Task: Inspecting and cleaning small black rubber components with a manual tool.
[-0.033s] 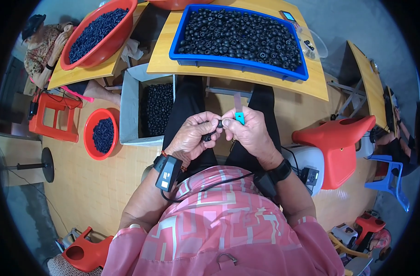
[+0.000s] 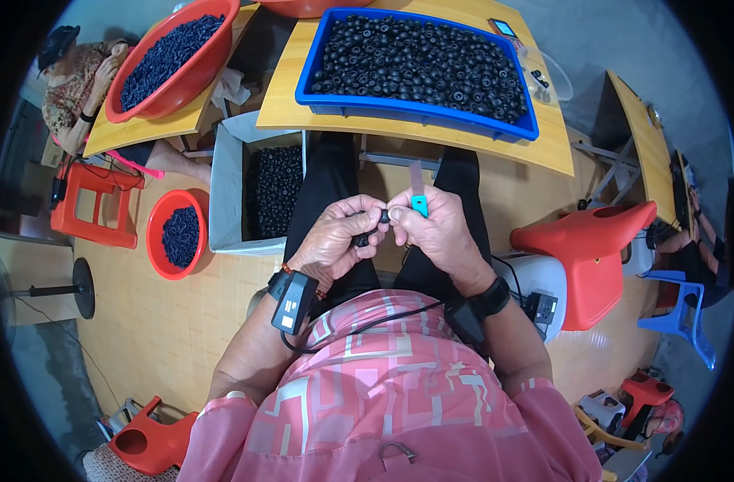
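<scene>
My left hand (image 2: 343, 234) is closed round a few small black rounded parts (image 2: 361, 239), held over my lap. Between its thumb and forefinger it pinches one black part (image 2: 384, 216), which the thumb and fingertip of my right hand (image 2: 437, 233) meet from the other side. Tucked in my right hand is a small teal-handled knife (image 2: 419, 204), its flat greyish blade pointing up and away from the black part. Fingers cover most of the pinched part. In front of me, a blue tray (image 2: 415, 109) full of black ring-like parts stands on the table.
Left of my legs are a grey box (image 2: 225, 186) of black parts and a red basin (image 2: 156, 249) of dark slender pieces. Another red basin (image 2: 198, 82) sits on the left table (image 2: 142, 138), near a seated person. A red stool (image 2: 580, 241) stands right.
</scene>
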`<state>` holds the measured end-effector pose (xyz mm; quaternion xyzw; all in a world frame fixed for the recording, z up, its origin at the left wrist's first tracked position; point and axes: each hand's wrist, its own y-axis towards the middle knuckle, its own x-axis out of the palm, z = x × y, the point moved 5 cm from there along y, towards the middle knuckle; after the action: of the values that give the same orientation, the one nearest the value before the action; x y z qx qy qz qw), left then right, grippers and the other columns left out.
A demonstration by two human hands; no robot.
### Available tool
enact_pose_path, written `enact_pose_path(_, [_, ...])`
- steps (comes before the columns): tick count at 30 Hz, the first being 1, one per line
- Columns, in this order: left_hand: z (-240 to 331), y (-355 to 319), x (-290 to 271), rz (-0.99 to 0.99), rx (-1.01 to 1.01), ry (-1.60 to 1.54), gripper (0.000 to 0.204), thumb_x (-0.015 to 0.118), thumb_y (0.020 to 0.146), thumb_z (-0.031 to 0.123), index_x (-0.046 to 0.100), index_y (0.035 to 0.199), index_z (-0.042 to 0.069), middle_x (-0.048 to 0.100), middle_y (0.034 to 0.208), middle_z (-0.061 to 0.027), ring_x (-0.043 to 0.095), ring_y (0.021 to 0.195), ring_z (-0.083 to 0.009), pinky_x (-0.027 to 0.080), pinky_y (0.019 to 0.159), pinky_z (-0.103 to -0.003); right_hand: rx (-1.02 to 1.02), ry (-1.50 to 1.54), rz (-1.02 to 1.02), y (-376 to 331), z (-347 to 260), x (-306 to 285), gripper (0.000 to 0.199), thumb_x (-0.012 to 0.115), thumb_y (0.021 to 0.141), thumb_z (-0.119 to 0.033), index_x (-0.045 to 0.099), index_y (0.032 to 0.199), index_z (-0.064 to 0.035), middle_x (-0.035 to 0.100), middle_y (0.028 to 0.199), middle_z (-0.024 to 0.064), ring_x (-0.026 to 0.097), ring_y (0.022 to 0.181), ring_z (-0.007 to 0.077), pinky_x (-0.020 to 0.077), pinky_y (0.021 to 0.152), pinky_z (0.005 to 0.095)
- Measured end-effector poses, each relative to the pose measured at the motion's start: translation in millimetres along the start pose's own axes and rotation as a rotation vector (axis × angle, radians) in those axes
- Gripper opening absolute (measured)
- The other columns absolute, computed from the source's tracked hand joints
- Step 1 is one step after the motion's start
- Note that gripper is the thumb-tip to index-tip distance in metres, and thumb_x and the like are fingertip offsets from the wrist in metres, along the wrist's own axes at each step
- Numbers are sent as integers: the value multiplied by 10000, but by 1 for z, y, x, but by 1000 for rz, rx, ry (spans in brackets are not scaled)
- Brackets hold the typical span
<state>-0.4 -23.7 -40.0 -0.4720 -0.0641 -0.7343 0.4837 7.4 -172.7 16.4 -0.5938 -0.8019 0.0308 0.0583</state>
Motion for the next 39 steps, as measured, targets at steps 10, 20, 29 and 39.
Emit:
enact_pose_path(10, [7, -2, 3, -65, 72, -181, 182, 601, 968, 144, 604, 1105, 23, 595, 953, -97, 535, 693, -130, 375, 505, -206, -55, -92, 133, -4, -17, -16, 404, 472, 1016, -303, 629, 1183, 30, 607, 766, 9, 514, 706, 50, 430, 664, 211])
enact_pose_path(20, [5, 2, -1, -60, 85, -268, 174, 611, 960, 132, 610, 1102, 31, 608, 935, -94, 543, 690, -140, 372, 503, -210, -59, -138, 66, -22, -9, -2, 202, 533, 992, -137, 615, 1077, 26, 634, 796, 25, 563, 659, 65, 457, 595, 216])
enact_pose_path(29, [-2, 2, 2, -54, 26, -292, 190, 608, 963, 140, 599, 1120, 34, 612, 924, -81, 550, 701, -143, 370, 500, -210, -171, -487, 73, -21, -10, -1, 155, 569, 968, -101, 612, 1062, 15, 655, 804, 117, 663, 729, 213, 508, 672, 307])
enact_pose_path(39, [-5, 4, -3, -19, 45, -289, 188, 621, 949, 123, 608, 1114, 34, 630, 933, -83, 566, 702, -159, 408, 538, -223, -288, -523, 112, -19, -9, 1, 221, 601, 934, -110, 631, 1113, 17, 632, 935, 159, 630, 876, 332, 485, 814, 388])
